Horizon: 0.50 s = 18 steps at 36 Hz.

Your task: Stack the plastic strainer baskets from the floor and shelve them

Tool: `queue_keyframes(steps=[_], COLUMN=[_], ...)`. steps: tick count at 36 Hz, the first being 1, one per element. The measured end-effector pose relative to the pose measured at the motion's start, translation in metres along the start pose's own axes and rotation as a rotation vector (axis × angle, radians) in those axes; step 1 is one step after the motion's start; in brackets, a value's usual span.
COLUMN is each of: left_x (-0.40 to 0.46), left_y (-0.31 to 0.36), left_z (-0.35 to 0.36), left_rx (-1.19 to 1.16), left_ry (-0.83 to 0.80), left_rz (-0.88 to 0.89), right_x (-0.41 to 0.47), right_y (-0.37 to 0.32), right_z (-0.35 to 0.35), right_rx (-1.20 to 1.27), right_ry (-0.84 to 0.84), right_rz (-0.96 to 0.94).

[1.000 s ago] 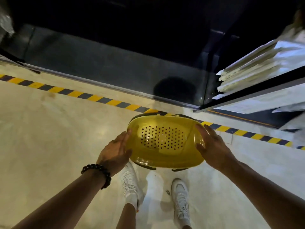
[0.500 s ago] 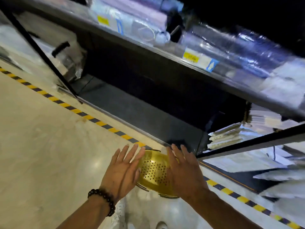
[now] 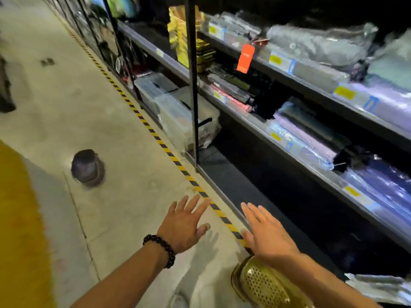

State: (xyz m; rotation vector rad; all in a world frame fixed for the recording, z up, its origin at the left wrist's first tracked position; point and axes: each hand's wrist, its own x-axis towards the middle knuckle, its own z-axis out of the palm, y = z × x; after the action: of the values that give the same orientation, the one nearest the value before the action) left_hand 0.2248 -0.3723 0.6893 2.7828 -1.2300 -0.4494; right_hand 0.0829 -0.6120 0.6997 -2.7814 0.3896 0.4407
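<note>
A yellow perforated strainer basket [image 3: 266,285] lies upside down at the bottom of the view, below my right forearm, at the foot of the shelf unit. My right hand [image 3: 265,235] hovers above and past it, fingers spread, holding nothing. My left hand [image 3: 184,223], with a dark bead bracelet at the wrist, is spread flat over the floor to the left, empty too. A dark round basket-like object [image 3: 87,166] sits on the floor further left, blurred. Yellow stacked items [image 3: 178,36] stand on an upper shelf.
A black metal shelf unit [image 3: 255,121] runs along the right, with wrapped goods, clear plastic boxes [image 3: 178,112] and an orange tag [image 3: 245,58]. Yellow-black hazard tape [image 3: 169,152] lines the floor at its base. A black upright post [image 3: 193,85] divides the bays.
Both hands have let go of the yellow basket and spread open. The view has swung up and left, so the basket now lies low at the right.
</note>
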Motion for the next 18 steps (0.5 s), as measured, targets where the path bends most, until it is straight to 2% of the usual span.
queue_keyframes(steps=[7,18], left_x=[-0.042,-0.083], left_y=[-0.118,-0.272], left_z=[-0.044,-0.102], left_rx=[-0.045,-0.026], left_ry=[0.026,0.169], left_rz=[-0.178,-0.457], right_x=[0.069,0.193], right_y=[-0.094,-0.227], right_z=[-0.050,-0.106], right_rx=[-0.077,-0.111], right_ry=[-0.021,0.087], right_rz=[-0.176,-0.406])
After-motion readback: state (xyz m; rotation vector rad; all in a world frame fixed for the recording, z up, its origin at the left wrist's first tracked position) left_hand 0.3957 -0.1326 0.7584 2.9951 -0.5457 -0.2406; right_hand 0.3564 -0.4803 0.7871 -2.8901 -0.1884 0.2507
